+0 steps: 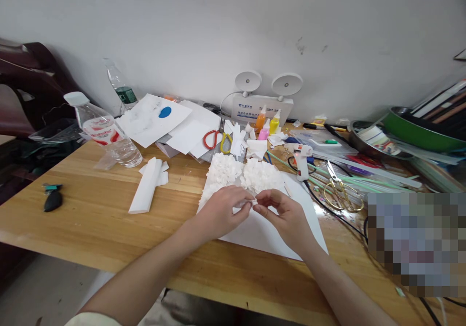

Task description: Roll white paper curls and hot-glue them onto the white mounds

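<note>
My left hand (221, 213) and my right hand (281, 213) meet over a white sheet of paper (276, 236) on the wooden table (91, 209). Both pinch a small white paper piece (250, 202) between their fingertips. Just beyond the hands, on the far part of the sheet, sits a mass of fluffy white paper tufts (240, 173). A white glue gun (301, 163) lies to the right of the tufts.
Gold scissors (338, 190), green straws and a black cable lie right. Red and yellow scissors (214, 139), paper scraps, paint bottles (267, 124) and loose sheets sit at the back. A lying water bottle (105, 134), folded paper strip (147, 185) and small black tool (53, 198) are left.
</note>
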Demonstrator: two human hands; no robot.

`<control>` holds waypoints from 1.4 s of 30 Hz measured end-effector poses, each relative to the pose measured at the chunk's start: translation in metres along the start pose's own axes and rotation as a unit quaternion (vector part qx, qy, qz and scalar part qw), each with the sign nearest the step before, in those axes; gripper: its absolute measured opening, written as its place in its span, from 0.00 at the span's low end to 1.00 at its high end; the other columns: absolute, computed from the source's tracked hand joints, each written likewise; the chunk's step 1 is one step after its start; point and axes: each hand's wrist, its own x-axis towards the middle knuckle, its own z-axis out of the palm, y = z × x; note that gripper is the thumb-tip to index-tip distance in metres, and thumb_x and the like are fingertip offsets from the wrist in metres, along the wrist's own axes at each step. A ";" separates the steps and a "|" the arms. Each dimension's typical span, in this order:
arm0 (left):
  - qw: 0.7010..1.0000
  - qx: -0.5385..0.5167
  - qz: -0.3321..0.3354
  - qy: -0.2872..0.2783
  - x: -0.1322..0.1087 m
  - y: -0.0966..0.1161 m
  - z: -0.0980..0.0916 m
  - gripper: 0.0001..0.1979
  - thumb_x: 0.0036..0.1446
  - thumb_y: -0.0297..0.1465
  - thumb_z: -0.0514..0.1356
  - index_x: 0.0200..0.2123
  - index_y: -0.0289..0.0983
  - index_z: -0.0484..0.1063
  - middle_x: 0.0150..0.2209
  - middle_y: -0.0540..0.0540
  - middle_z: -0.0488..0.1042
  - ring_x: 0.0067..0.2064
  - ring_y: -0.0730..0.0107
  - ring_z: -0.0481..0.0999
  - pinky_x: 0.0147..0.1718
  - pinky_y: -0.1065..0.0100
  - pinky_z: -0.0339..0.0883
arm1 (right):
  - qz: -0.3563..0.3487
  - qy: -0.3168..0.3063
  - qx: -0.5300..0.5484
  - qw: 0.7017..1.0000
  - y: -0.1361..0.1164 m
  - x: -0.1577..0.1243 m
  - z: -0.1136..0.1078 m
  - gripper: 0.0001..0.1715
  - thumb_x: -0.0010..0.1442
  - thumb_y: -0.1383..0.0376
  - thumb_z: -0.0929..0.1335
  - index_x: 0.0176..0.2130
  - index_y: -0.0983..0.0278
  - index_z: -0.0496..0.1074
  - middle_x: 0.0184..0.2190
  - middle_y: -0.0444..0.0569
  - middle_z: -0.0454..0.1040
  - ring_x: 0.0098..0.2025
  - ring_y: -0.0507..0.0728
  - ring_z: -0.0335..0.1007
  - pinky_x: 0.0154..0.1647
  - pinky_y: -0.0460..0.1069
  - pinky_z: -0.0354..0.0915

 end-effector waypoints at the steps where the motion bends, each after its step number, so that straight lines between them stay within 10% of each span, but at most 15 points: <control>1: 1.000 0.000 0.003 0.002 0.000 0.000 0.000 0.07 0.54 0.25 0.52 0.34 0.35 0.69 0.32 0.47 0.74 0.35 0.70 0.71 0.36 0.69 0.62 | 0.001 0.004 -0.001 1.000 0.000 0.000 0.000 0.10 0.52 0.60 0.68 0.35 0.62 0.68 0.29 0.46 0.71 0.31 0.53 0.66 0.34 0.49 0.64; 24: 0.997 -0.071 -0.030 -0.003 0.000 0.003 0.001 0.09 0.55 0.28 0.53 0.37 0.37 0.71 0.37 0.46 0.75 0.40 0.68 0.72 0.40 0.68 0.65 | -0.091 0.057 -0.011 0.994 -0.003 0.001 0.001 0.02 0.53 0.65 0.67 0.31 0.61 0.71 0.30 0.46 0.67 0.29 0.51 0.63 0.32 0.49 0.64; 42: 0.998 -0.061 -0.027 0.021 0.002 0.002 -0.003 0.07 0.55 0.29 0.53 0.31 0.36 0.70 0.31 0.47 0.74 0.35 0.70 0.70 0.35 0.69 0.63 | -0.006 -0.005 -0.003 1.000 -0.002 0.001 -0.002 0.09 0.56 0.59 0.64 0.32 0.62 0.68 0.31 0.47 0.69 0.34 0.54 0.64 0.39 0.51 0.62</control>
